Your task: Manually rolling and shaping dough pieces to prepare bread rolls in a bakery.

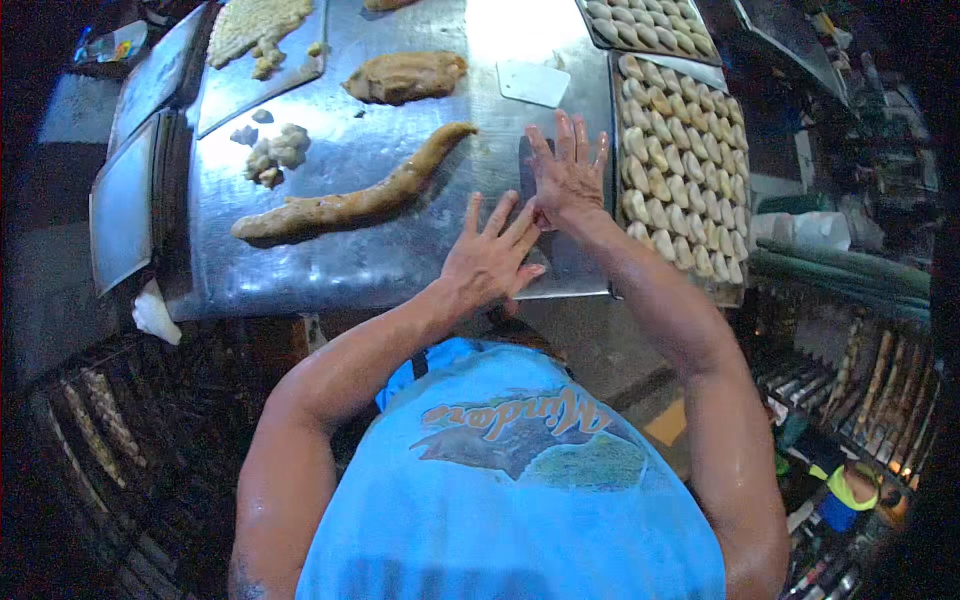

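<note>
Both of my hands are over the metal tabletop (400, 270), near its front edge, fingers spread and shiny. My left hand (490, 255) is open and holds nothing I can see. Its fingertips come close to the base of my right hand (568, 180), which is also open and lies farther forward. A dark flat piece (526, 165) shows beside the right hand's fingers, partly hidden by them. To the left stretches a long, bent brown dough roll (340, 212). Behind it sits a thick dough lump (405, 78). A white flat scraper (533, 83) lies beyond my right fingertips.
Close on the right, a tray (742, 180) holds rows of crescent-shaped dough pieces; another such tray (610, 48) lies behind it. Small dough bits (275, 155) and a sheet with pale dough pieces (300, 85) are at left. Flat metal trays (125, 235) stand at the left edge.
</note>
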Demonstrator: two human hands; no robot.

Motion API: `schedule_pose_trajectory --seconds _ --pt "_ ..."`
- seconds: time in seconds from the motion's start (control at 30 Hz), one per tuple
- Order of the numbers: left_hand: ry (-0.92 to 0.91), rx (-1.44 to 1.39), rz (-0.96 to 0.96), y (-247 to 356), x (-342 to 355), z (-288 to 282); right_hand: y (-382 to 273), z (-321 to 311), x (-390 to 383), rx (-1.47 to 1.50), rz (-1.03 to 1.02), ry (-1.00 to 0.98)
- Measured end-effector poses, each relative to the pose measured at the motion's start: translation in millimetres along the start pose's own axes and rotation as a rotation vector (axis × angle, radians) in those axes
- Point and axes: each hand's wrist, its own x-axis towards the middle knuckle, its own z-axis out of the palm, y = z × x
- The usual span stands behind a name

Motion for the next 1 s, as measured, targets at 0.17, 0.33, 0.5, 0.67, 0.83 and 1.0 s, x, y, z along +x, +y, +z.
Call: schedule_pose_trajectory --seconds 0.17,0.33,0.5,0.67,0.83,1.0 --pt "0.106 -0.317 -0.180 -62 11 -20 -3 8 9 0.043 0.066 0.096" --pt "0.247 -0.001 -0.672 -122 31 -40 -56 -7 55 0.341 -0.142 0.129" --pt "0.014 -0.371 -0.289 -153 0 -33 -59 -19 38 0.520 -0.175 -0.150" --pt "0.195 -0.343 -0.304 -140 -16 -34 -72 -36 7 0.490 -0.121 0.081" --pt "0.196 -0.339 -0.330 -138 -7 -36 -80 -25 11 0.491 -0.130 0.148" --pt "0.179 -0.288 -0.342 -131 -8 -35 -81 -27 10 0.448 -0.158 0.095"
